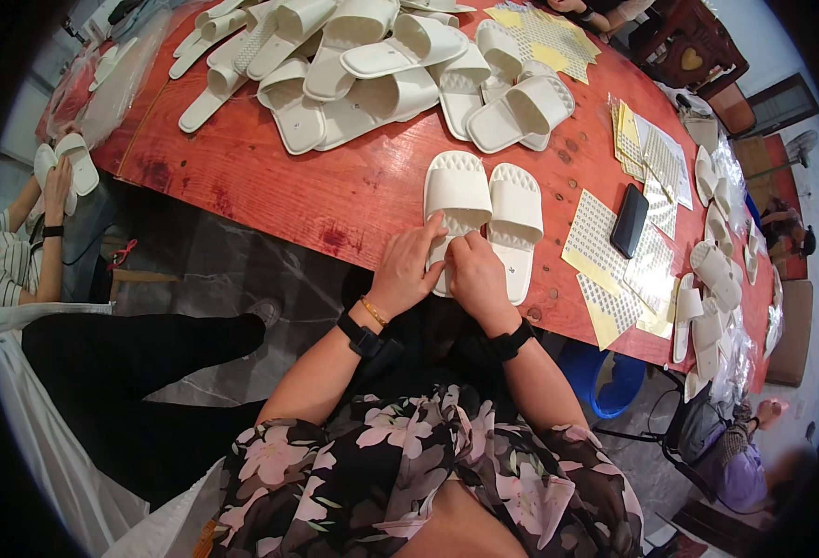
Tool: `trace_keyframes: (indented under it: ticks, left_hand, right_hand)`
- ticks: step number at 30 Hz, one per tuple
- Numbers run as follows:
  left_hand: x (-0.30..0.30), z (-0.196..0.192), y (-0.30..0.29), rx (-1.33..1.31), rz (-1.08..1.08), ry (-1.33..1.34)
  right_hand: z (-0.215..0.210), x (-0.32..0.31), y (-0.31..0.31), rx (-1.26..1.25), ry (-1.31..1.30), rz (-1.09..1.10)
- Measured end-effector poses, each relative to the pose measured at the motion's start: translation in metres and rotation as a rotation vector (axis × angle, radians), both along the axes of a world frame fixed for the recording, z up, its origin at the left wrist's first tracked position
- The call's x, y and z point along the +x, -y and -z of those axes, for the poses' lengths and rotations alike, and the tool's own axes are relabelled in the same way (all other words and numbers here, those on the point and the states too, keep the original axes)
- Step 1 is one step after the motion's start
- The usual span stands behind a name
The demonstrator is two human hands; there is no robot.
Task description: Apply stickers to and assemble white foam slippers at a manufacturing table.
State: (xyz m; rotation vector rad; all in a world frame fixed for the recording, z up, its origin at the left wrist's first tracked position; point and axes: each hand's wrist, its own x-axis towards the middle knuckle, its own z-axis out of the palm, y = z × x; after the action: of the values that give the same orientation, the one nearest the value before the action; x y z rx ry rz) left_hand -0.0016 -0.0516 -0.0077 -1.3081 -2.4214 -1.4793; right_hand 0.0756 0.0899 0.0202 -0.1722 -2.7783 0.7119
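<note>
A pair of white slide slippers lies at the table's near edge, toes pointing away from me. My left hand (409, 267) rests along the outer side of the left slipper (458, 186), fingers stretched and apart, index finger near the strap and thumb by the heel. Over that slipper's heel area, my right hand (479, 282) is closed, its fingers bent down and pressed together. Whatever those fingertips hold, if anything, is hidden. Close beside it, the right slipper (517, 223) shows a small dark mark on its heel.
A heap of white slippers (372, 93) covers the far side of the red table (270, 219). Sticker sheets (592, 232) and a black phone (628, 220) lie to the right, with more slippers (707, 307) beyond. At left a co-worker's hands (57, 186) hold slippers. A blue bin (605, 381) stands below.
</note>
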Motion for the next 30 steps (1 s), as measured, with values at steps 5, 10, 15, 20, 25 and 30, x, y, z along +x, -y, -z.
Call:
trace_keyframes:
  ticks: [5, 10, 15, 20, 25, 30]
  left_hand:
    - [0.000, 0.001, 0.000, 0.008, 0.011, 0.019]
    - [0.000, 0.000, 0.001, 0.002, 0.008, 0.010]
    - [0.001, -0.001, 0.000, 0.004, 0.008, 0.020]
    - [0.000, -0.001, -0.001, 0.001, 0.005, 0.008]
    - [0.000, -0.002, 0.001, -0.007, -0.009, -0.008]
    - [0.001, -0.002, 0.001, -0.002, 0.010, 0.019]
  right_hand:
    - [-0.002, 0.006, -0.008, -0.040, 0.032, -0.067]
    - [-0.006, 0.008, -0.010, -0.148, 0.027, -0.025]
    - [-0.004, 0.007, -0.009, -0.121, 0.031, -0.039]
    - [-0.003, -0.003, -0.007, 0.066, 0.035, -0.098]
    - [0.000, -0.001, -0.012, 0.105, 0.020, -0.152]
    - [0.002, 0.010, -0.020, 0.028, 0.020, -0.153]
